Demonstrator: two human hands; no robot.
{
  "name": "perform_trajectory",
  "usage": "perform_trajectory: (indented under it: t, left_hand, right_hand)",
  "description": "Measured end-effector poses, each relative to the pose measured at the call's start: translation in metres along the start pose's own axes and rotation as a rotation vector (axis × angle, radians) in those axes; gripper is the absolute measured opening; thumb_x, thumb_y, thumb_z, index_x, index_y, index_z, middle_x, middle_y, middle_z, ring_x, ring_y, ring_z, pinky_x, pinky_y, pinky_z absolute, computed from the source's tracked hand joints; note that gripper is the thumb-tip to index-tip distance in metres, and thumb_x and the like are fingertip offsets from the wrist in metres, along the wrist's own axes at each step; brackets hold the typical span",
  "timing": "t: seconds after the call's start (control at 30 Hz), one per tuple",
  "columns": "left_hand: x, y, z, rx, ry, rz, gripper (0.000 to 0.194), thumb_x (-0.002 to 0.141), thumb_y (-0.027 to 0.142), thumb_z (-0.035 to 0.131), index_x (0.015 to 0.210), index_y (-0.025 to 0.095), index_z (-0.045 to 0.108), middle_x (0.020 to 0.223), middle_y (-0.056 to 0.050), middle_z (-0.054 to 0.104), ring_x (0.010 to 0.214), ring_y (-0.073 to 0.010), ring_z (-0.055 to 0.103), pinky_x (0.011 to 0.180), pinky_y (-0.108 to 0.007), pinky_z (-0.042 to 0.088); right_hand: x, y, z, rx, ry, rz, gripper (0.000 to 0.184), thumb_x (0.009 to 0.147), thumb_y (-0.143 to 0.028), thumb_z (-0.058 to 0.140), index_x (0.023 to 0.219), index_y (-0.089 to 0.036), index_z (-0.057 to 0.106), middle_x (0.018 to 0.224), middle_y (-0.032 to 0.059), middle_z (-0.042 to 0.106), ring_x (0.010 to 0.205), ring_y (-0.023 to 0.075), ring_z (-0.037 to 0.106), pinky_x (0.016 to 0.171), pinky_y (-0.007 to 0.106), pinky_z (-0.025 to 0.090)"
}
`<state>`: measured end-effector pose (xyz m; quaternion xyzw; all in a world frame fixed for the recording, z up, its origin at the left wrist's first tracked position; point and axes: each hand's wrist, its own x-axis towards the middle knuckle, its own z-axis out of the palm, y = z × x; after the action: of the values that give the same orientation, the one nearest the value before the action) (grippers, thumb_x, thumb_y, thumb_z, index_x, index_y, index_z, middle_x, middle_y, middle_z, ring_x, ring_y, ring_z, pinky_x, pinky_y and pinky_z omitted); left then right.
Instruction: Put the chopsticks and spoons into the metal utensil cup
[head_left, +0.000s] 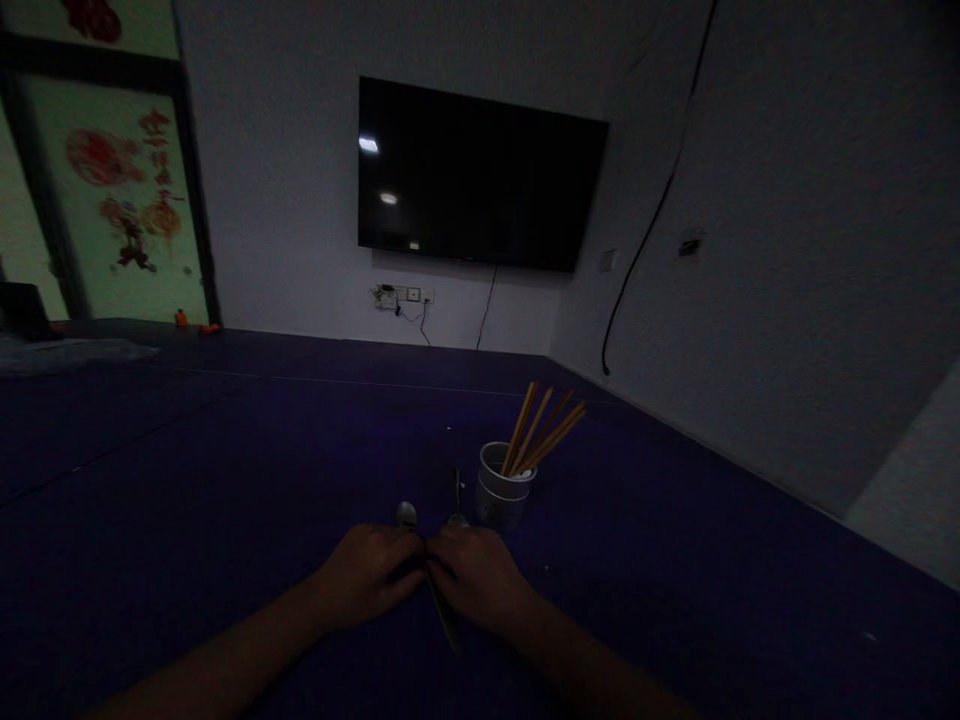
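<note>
Two bare hands meet low in the middle of the view, each forearm reaching in from its own near corner. The left hand (pixel 373 572) comes from the near left, back of the hand up, wrist nearly in line with the forearm. The right hand (pixel 480 577) mirrors it from the near right, also knuckles up. Their fingertips come together over a metal spoon (pixel 406 514).

On both hands the fingers are bent inward. The left thumb sits below its fingers with a narrow dark gap between, and the right thumb also points in toward the middle. The spoon's bowl shows just beyond the left fingers, and a thin handle (pixel 444 612) slants out between the hands toward the near side. Dim light and the overlap hide the contact, so I cannot tell which hand grips it or how firmly each is closed.

Just beyond the right fingers is another metal utensil (pixel 457 519), its thin end pointing away; whether that hand touches it is unclear. Near it, slightly right, a grey cup (pixel 501 500) stands upright on the dark blue surface (pixel 300 450), with several wooden chopsticks (pixel 536 432) leaning right out of it. On the far wall hangs a black television (pixel 480 175).
</note>
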<state>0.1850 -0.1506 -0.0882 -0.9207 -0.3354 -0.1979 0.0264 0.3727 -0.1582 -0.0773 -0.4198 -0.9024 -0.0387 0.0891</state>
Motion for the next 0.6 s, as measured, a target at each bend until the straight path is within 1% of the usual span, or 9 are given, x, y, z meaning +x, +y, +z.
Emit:
perform_trajectory:
  t: [0.23, 0.4, 0.6]
  left_hand:
    - [-0.0005, -0.0016, 0.0022, 0.002, 0.015, 0.007, 0.011, 0.084, 0.030, 0.049, 0.088, 0.021, 0.054, 0.082, -0.001, 0.067, 0.072, -0.0149, 0.063, 0.061, -0.023, 0.044]
    - [-0.0011, -0.0010, 0.0018, -0.009, 0.020, 0.009, 0.010, 0.085, 0.029, 0.049, 0.088, 0.021, 0.053, 0.082, -0.001, 0.066, 0.072, -0.0145, 0.062, 0.061, -0.023, 0.043]
    - [-0.0004, -0.0006, 0.0016, -0.025, 0.021, 0.009, 0.008, 0.084, 0.028, 0.049, 0.088, 0.021, 0.053, 0.083, -0.001, 0.066, 0.073, -0.0137, 0.062, 0.061, -0.022, 0.042]
  right_hand:
    - [0.0007, 0.0001, 0.0008, -0.012, 0.000, 0.005, 0.019, 0.089, -0.021, 0.042, 0.090, -0.018, 0.061, 0.089, 0.0043, 0.064, 0.081, 0.0153, 0.060, 0.065, 0.024, 0.039]
    - [0.0004, 0.0013, 0.0024, -0.018, 0.020, -0.017, 0.019, 0.089, -0.022, 0.041, 0.090, -0.018, 0.060, 0.089, 0.0044, 0.064, 0.081, 0.0159, 0.059, 0.066, 0.025, 0.039]
    - [0.0001, 0.0008, 0.0018, -0.017, 0.000, -0.016, 0.019, 0.089, -0.022, 0.041, 0.089, -0.018, 0.060, 0.089, 0.0045, 0.064, 0.080, 0.0159, 0.060, 0.066, 0.025, 0.039]
